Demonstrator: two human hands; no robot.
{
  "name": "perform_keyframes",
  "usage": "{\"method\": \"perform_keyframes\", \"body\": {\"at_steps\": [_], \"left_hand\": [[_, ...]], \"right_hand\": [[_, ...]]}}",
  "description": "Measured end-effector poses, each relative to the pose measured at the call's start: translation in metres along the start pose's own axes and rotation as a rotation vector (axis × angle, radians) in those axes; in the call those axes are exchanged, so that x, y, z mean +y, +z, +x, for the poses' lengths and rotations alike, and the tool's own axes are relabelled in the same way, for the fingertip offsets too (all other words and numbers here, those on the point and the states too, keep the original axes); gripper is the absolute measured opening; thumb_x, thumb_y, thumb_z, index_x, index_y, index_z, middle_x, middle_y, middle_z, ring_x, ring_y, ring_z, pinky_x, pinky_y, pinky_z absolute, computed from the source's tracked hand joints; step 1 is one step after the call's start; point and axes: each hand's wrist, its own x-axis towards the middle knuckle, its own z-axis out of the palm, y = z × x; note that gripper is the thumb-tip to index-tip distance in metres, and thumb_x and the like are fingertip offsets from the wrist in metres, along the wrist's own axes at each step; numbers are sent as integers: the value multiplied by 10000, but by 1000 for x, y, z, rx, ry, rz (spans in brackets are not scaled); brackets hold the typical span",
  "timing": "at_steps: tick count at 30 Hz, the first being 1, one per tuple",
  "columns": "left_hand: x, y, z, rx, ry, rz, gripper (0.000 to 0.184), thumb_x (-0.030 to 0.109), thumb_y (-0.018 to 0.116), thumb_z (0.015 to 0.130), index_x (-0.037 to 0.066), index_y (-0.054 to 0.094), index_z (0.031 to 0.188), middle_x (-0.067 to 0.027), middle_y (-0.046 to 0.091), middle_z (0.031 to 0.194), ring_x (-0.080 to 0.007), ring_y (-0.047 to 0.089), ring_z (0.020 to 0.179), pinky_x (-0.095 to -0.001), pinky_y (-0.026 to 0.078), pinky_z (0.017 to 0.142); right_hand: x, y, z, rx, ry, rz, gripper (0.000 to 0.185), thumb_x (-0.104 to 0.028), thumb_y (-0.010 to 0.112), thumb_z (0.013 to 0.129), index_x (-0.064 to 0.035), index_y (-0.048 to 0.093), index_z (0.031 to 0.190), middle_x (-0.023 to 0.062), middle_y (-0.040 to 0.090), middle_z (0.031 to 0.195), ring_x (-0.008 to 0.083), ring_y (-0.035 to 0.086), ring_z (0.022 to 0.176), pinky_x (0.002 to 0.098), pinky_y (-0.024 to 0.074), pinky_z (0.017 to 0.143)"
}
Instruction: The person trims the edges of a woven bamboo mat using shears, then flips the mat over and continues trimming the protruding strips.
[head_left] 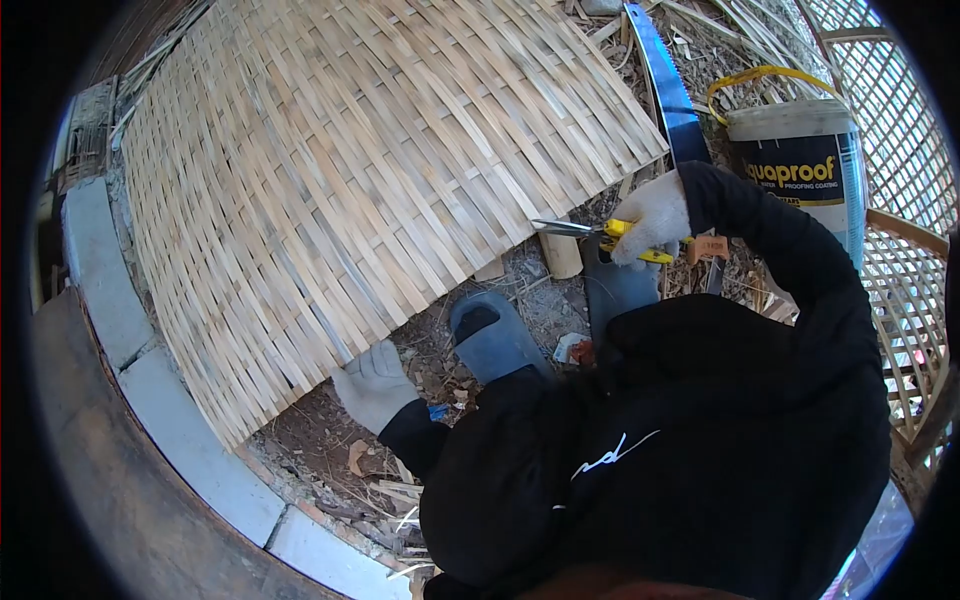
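- Biggest thing here, the woven bamboo mat (370, 190) spreads ahead and left of the grip of the right hand (652, 215), its near edge right by the blade tips!
- Lattice panels (905, 100), off to the right, well apart from that grip.
- A row of pale tiles (165, 400) curves away far to the left, beyond the mat.
- Right of the grip, past the dark sleeve, sits a tub (800, 165) with a yellow handle, "proof" readable on its label.
- Just ahead of the grip, the blue saw blade (668, 90) lies beside the mat's corner.
- Blue-grey footwear (490, 330), back and left of the grip.
- And here's the grip itself: pale-gloved right fingers wrapped round yellow-handled snips (618, 228), blades pointing left at the mat.
- Well left of that, the left hand (375, 385), also pale-gloved, palm up, reaches the mat's near edge; I can't tell whether it's pinching.
- Just left of the grip, below the blades, a bamboo stub (561, 257).
- Smallest, an orange brick piece (708, 248), just right of the grip!
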Motion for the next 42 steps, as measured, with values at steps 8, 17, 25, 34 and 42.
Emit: {"method": "perform_keyframes", "body": {"at_steps": [8,17,25,34,42], "left_hand": [[0,3,-2,-13,-13,2,657,477,563,1005,-53,454,1377,-219,459,1420,-348,456,1341,-473,397,1142],[-2,4,-2,39,-48,-4,668,480,565,1007,-41,450,1410,-206,467,1422,-325,465,1337,-462,423,1116],[-5,2,0,21,-41,12,695,521,609,970,-34,439,1353,-219,471,1324,-361,514,1211,-498,454,1066],[-5,-2,3,5,-64,0,681,522,617,964,-20,450,1341,-219,482,1312,-357,523,1191,-501,455,1063],[-6,-3,3,23,-55,0,651,523,623,963,-21,484,1294,-207,513,1279,-344,537,1175,-497,457,1061]], "right_hand": [[10,1,16,-191,-10,421,435,-414,610,974,0,674,1090,140,712,925,282,740,795,408,638,680],[21,-10,25,-186,-58,590,428,-385,599,986,14,667,1123,164,716,951,318,745,805,434,643,678],[2,-19,9,-200,80,439,436,-378,602,989,21,662,1156,173,728,963,303,751,791,401,649,683],[5,-19,25,-155,-14,506,410,-399,610,973,-10,669,1090,149,723,904,312,747,768,414,625,653],[5,-18,24,-158,-47,519,368,-355,620,977,7,669,1023,155,714,862,303,733,695,405,626,616]]}}
